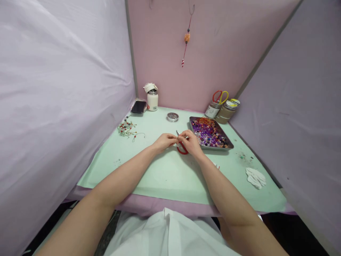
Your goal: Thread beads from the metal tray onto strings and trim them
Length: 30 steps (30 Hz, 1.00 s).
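My left hand [165, 142] and my right hand [189, 141] meet over the middle of the green table top [160, 174]. The fingers of both are closed in a pinch, fingertips almost touching. Whatever small thing lies between them is too small to make out. Red-handled scissors [183, 150] show just under my right hand, with a blade tip poking out above the fingers; whether they lie on the table or are held I cannot tell. To the right of my right hand sits a dark metal tray [225, 148] of purple, clear, orange and black beads [206, 133].
Beaded cords [127, 128] lie at left. At the back are a phone [139, 107], a white bottle [152, 100], a small round dish [172, 117], a jar with scissors [212, 110] and a lidded jar [226, 113]. White gloves [255, 177] lie right; a beaded string [187, 37] hangs behind.
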### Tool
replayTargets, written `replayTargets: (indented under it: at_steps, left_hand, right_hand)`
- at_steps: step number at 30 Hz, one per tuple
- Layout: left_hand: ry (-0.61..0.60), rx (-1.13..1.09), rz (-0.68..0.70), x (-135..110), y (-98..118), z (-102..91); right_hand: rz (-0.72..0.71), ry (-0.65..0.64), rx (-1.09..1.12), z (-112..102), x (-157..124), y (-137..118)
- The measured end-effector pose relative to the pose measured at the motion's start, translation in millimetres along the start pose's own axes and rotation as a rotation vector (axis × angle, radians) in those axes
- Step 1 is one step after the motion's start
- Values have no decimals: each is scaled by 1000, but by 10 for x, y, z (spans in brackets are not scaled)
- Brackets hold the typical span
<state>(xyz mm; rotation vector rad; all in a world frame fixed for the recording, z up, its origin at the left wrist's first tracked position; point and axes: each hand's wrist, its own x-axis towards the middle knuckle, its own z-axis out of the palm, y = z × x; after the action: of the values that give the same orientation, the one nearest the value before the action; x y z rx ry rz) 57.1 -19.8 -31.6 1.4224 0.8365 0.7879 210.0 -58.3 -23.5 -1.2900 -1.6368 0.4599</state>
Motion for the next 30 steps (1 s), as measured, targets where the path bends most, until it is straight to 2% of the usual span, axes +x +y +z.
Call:
replayTargets:
  at_steps: [4,9,12,15,20,23,26,30]
  left_hand:
    - [-24,88,7,-23,12,19]
    - [83,100,21,-43,53,37]
    - [165,58,47,-36,81,15]
    - [199,31,69,-29,96,-11]
    - [220,-19,55,-22,84,-14]
    - [228,-118,8,-1,63,-24]
    - [199,-218,-36,21,54,-47]
    - [190,-247,-49,25,71,-61]
  right_hand:
    - [58,-39,29,16,-1,15]
    - [112,-49,118,29,10,17]
    - [90,-8,60,16,14,19]
    - [82,-20,-48,1,6,16]
    - [-32,-5,-119,0,-22,-38]
    - [-93,-38,-152,10,-35,-74]
    - [-119,-69,-173,15,-38,-77]
    - [-109,-48,-179,7,-32,-50]
